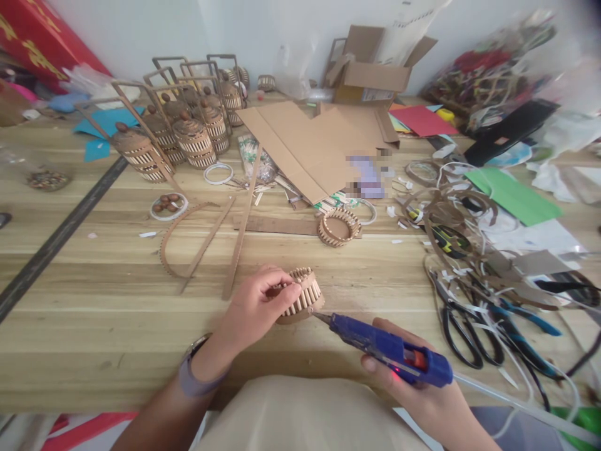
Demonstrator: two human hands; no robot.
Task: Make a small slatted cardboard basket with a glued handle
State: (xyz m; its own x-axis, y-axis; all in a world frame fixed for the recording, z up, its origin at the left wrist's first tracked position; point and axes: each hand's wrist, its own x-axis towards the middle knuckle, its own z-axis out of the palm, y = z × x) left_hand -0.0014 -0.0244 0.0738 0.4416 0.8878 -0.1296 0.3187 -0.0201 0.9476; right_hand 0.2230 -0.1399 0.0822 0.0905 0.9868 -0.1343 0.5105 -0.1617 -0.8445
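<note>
My left hand (263, 300) is closed on a small round basket (303, 294) made of short wooden sticks and a brown cardboard band. My right hand (413, 388) grips a blue hot glue gun (385, 347), with a small red light showing on its side. The gun's nozzle tip meets the lower right edge of the basket, or sits right beside it. Farther back lies a second stick basket (339, 227), an open ring with a brown base. Part of the held basket is hidden behind my left fingers.
Several lidded stick baskets with tall handles (195, 141) stand at the back left. Cardboard strips (244, 232) and a ring of brown balls (169, 205) lie on the table. To the right are scissors (464, 332), pliers (526, 332), cables and a green sheet (514, 194).
</note>
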